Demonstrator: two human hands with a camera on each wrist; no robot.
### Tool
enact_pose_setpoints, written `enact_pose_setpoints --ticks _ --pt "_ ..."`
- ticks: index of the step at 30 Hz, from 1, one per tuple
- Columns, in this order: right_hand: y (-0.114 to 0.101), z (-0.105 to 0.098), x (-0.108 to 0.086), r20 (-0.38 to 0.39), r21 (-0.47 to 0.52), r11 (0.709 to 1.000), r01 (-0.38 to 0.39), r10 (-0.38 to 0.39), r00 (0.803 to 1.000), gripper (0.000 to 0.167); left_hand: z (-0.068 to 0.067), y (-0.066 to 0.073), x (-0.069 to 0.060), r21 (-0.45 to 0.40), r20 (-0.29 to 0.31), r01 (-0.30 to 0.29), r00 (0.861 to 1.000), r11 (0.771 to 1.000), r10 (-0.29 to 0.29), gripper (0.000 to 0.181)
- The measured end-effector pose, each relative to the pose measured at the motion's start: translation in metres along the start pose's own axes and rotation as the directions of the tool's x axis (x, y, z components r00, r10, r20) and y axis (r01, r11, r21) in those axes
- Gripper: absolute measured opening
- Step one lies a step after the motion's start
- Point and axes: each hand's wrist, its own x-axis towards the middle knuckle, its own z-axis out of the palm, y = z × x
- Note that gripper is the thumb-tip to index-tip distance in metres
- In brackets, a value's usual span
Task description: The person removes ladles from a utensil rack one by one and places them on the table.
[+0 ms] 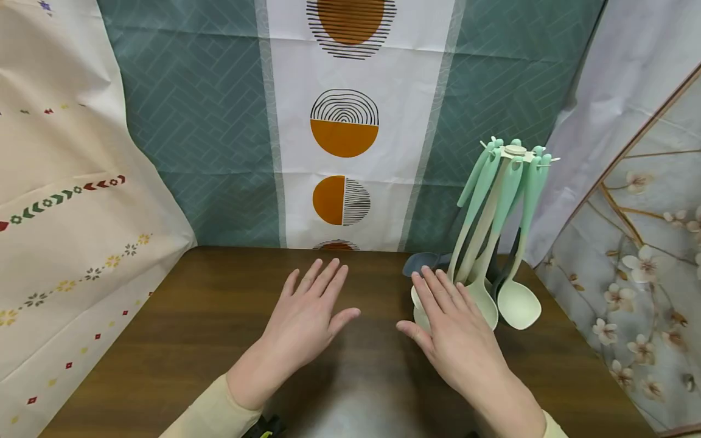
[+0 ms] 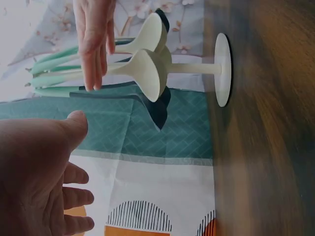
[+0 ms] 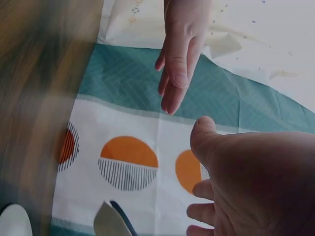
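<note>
Both hands hover above the brown table with their fingers straight and hold nothing. In the head view the left hand (image 1: 303, 313) is left of centre, palm down, thumb pointing toward the other hand. To its right the right hand (image 1: 457, 328) covers part of a utensil stand, seen in the left wrist view with its round cream base (image 2: 224, 71) on the table. From the stand's top hang several kitchen utensils with mint-green handles (image 1: 484, 182). Among them are a cream ladle (image 2: 146, 73) and a cream spoon (image 1: 519, 304); some others have dark grey heads (image 1: 421, 263).
The wooden table (image 1: 181, 340) reaches back to a teal and white patterned cloth (image 1: 219, 121). A cream embroidered cloth (image 1: 71, 243) hangs at the left. On the right hangs a floral curtain (image 1: 635, 292), close to the utensil stand.
</note>
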Motion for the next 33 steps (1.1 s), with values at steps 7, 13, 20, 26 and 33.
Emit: enact_pose_setpoints --ticks 7,13,20,26,33 --pt "0.019 -0.009 -0.009 -0.167 0.01 1.0 -0.008 0.01 0.986 0.088 0.004 0.006 0.012 -0.107 -0.013 -0.007 1.0 0.994 0.006 0.081" --pt "0.044 -0.019 -0.015 -0.306 0.013 0.999 -0.043 0.045 0.951 0.098 0.01 0.016 0.026 -0.23 -0.014 -0.02 1.0 0.973 0.018 0.082" --pt "0.072 -0.023 -0.02 -0.393 0.022 0.996 -0.083 0.085 0.916 0.098 0.017 0.033 0.048 -0.331 -0.013 -0.043 0.999 0.943 0.041 0.083" --pt "0.088 -0.024 -0.018 -0.443 0.046 0.992 -0.121 0.128 0.887 0.1 0.022 0.047 0.067 -0.4 -0.006 -0.05 0.999 0.915 0.052 0.083" --pt "0.106 -0.035 -0.01 -0.302 0.179 0.956 -0.234 0.279 0.912 0.096 0.022 0.068 0.094 -0.465 -0.008 -0.077 0.997 0.882 0.083 0.083"
